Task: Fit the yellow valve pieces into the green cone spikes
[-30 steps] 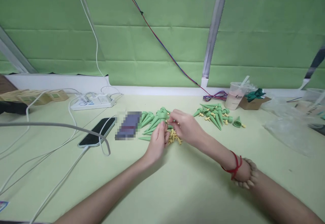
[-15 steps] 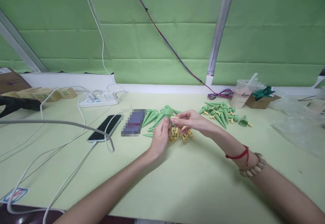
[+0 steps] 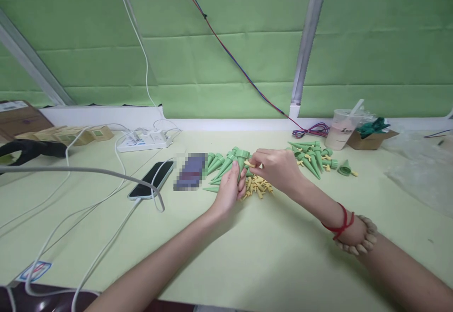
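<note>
My left hand (image 3: 229, 187) is closed round a green plastic watering spike (image 3: 242, 156), its wide capped end up and its point angled down. In my right hand (image 3: 278, 168) a small yellow valve (image 3: 249, 164) is pinched between thumb and fingers, right at the side of the spike below its cap. Whether the valve sits in the spike I cannot tell. Under my hands lies a pile of yellow valves (image 3: 257, 187). Several green spikes (image 3: 220, 166) lie to the left of the held one. More green spikes with yellow valves (image 3: 311, 157) are heaped beyond my right hand.
A phone (image 3: 151, 180) on a white cable and a blurred-out dark rectangle (image 3: 191, 172) lie left of the spikes. Behind them is a power strip (image 3: 145, 142). A drink cup (image 3: 339, 130), a small cardboard box (image 3: 371, 141) and clear plastic bags (image 3: 421, 175) stand to the right.
My right hand has turned over, knuckles now up, with the yellow valve against the spike's side. The spike has tilted, so more of its cone shows. The view has shifted slightly.
</note>
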Demonstrator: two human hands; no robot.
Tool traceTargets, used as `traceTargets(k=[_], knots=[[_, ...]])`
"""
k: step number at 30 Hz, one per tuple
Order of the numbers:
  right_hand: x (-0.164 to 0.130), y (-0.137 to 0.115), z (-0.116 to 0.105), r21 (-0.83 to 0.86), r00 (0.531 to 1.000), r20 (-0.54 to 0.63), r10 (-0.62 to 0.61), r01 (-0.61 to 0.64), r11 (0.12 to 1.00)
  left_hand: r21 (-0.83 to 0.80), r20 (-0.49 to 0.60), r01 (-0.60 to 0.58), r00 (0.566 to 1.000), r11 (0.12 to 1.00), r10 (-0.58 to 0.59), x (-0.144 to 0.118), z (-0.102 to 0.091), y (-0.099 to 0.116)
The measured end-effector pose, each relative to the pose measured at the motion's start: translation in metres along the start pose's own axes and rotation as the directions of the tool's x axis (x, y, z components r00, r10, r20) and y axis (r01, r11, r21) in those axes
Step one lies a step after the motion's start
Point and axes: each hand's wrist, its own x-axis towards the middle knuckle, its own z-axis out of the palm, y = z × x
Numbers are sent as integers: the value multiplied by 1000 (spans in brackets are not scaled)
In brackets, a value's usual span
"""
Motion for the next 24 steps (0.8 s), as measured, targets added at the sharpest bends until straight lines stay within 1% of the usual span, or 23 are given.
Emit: traceTargets(k=[1,3,5,6,7,8,10,11,12,13,15,19,20,22,24], knots=[[0,0,-1,-18,1000,8,-6,6,1000,-5,3,6,1000,1000,-6,0,-1,0],[1,3,-4,41,999,25,26,-27,999,-8,-12,3,1000,1000,-3,0,-2,1],[3,6,-6,199,991,73,110,-123,972,-5,-49,-25,998,1000,25,0,-2,2],[3,7,-7,307,980,135,148,-183,934,-2,-68,-47,997,999,46,0,-2,3],[4,9,-6,421,960,221,173,-253,871,1,-81,-69,994,998,69,0,-1,4],[4,10,-6,526,931,319,179,-331,783,4,-84,-89,992,996,89,0,-1,4],[4,12,-1,668,861,486,150,-477,572,10,-73,-123,990,992,124,0,-1,4],[4,12,2,702,837,528,143,-525,481,14,-61,-136,989,991,137,0,-1,4],[4,12,5,724,825,544,152,-554,411,18,-48,-146,988,989,146,0,-1,4],[4,13,8,740,821,546,165,-566,364,23,-36,-151,988,988,152,-1,-1,3],[3,13,11,758,820,550,160,-570,316,30,-26,-152,988,988,153,-1,-2,3],[4,15,3,770,799,601,27,-588,247,35,-46,-145,988,989,147,-2,-3,6],[5,15,-1,774,798,602,11,-587,235,39,-47,-151,987,988,152,-2,-3,6],[5,16,-5,778,803,595,10,-580,241,51,-47,-172,984,984,174,-2,-3,6],[6,16,-7,772,809,587,28,-570,283,61,-52,-191,980,980,194,-2,-3,5]])
